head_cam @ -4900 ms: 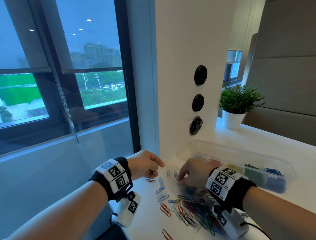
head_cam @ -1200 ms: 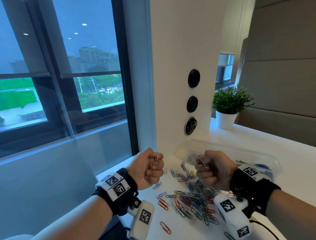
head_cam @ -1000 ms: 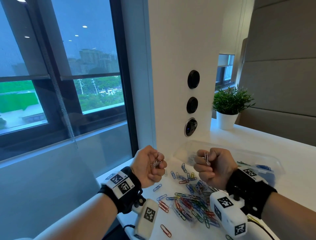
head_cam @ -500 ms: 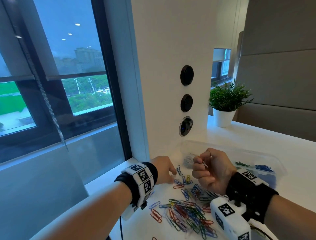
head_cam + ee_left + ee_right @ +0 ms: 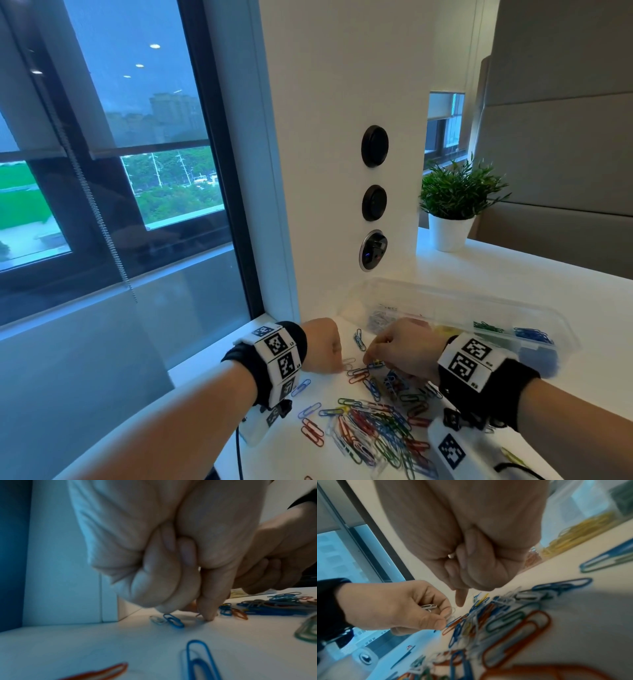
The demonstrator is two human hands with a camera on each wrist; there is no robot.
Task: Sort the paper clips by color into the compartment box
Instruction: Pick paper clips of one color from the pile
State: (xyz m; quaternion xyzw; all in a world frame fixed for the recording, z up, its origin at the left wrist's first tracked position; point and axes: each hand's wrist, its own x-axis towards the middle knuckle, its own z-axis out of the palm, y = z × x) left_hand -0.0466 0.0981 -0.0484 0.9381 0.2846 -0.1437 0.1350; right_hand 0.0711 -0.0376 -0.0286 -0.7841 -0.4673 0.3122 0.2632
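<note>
Mixed coloured paper clips (image 5: 376, 421) lie in a pile on the white table. My left hand (image 5: 339, 368) is down at the pile's far left edge. It keeps several white clips (image 5: 428, 606) in its palm and pinches another white clip (image 5: 199, 614) against the table. My right hand (image 5: 368, 359) is curled, with a glint of a metal clip (image 5: 451, 555) between its folded fingers, and its index finger (image 5: 461, 600) points down at the table. The clear compartment box (image 5: 479, 305) behind holds white, yellow (image 5: 573, 536), green and blue clips in separate cells.
A white column with round black sockets (image 5: 374, 202) rises just behind the clips. A potted plant (image 5: 452, 205) stands at the back right. The table edge (image 5: 219, 346) drops off at the left beside the window.
Both hands have come down from chest height to the table. The left went first to the far clips; the right followed to the pile's far edge.
</note>
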